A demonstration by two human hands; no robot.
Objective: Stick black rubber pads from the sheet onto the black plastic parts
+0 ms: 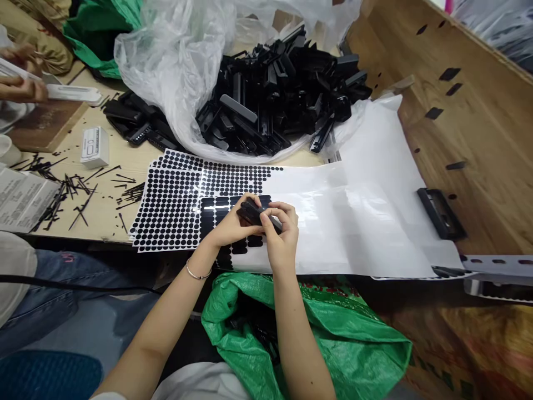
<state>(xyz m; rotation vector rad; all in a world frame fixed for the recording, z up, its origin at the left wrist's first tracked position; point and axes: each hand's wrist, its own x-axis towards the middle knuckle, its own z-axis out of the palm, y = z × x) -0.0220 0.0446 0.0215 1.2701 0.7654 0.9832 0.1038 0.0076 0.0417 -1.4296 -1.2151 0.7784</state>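
Observation:
Between both of my hands is a dark plastic part [250, 212], held over the sticker sheets. My left hand [231, 225] grips its left end, fingers curled around it. From the right, my right hand [282, 228] pinches the other end with thumb and fingers. Beneath them lie white sheets of round black stickers [170, 205], stacked and slightly fanned. A sheet with larger black stickers [214, 205] is partly hidden by my hands. Bare white backing paper [353, 222] stretches to the right.
Behind the sheets, a clear plastic bag [179, 61] spills a heap of black plastic parts [275, 94]. A green sack [345, 344] sits below the table edge. A wooden board [478, 122] rises at right. Another person's hands [20, 83] work at upper left, near a small white box [95, 147].

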